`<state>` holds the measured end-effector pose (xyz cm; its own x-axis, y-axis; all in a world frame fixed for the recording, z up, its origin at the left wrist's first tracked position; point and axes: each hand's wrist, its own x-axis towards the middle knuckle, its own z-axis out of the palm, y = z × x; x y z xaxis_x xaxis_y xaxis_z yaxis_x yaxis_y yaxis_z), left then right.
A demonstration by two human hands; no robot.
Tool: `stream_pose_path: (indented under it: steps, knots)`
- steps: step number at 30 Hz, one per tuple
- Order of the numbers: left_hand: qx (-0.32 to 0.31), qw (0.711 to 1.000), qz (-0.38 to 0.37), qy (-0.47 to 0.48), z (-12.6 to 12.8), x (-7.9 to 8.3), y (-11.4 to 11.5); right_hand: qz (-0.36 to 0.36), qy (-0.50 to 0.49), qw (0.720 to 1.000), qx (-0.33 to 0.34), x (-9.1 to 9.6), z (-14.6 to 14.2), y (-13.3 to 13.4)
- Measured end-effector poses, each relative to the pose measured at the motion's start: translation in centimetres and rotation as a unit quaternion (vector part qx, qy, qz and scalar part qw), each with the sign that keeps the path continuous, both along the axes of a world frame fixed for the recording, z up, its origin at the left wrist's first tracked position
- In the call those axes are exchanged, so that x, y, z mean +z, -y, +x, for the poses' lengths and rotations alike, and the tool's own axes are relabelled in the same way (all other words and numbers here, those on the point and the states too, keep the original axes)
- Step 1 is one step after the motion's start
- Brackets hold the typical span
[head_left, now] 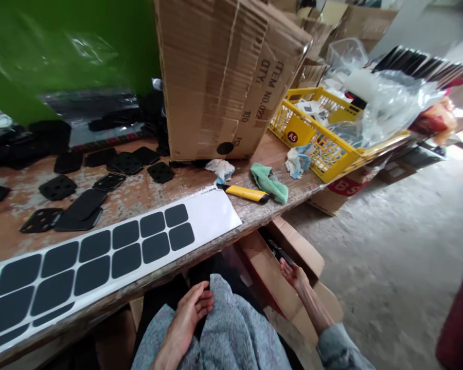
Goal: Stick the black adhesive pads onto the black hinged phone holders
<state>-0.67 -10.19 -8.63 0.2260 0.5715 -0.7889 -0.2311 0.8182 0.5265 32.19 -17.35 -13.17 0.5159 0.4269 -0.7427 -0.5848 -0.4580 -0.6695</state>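
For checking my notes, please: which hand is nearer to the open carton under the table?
Right. The right hand reaches in at the carton; the left hand rests apart from it, on grey fabric over the lap.

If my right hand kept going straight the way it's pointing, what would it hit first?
Your right hand points into the open cardboard box. It would probably meet the dark item inside first, though the depth is hard to judge and they may already touch.
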Motion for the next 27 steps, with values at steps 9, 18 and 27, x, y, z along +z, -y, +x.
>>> stream_pose_path:
  steps: [9,18,27]
  knots:
    - [-0.106,0.981,0.130,-0.100,1.1,3.1,0.6,0.043,0.035,0.983,0.174,6.0,-4.2,-4.1]
    - [-0.064,0.872,0.378,-0.304,-5.1,17.4,-8.9,0.304,0.512,0.606,0.528,17.9,-18.4,-20.4]
    - [0.029,0.874,0.401,-0.274,-6.8,12.9,-9.3,0.292,0.721,0.508,0.371,12.3,-28.3,-34.2]
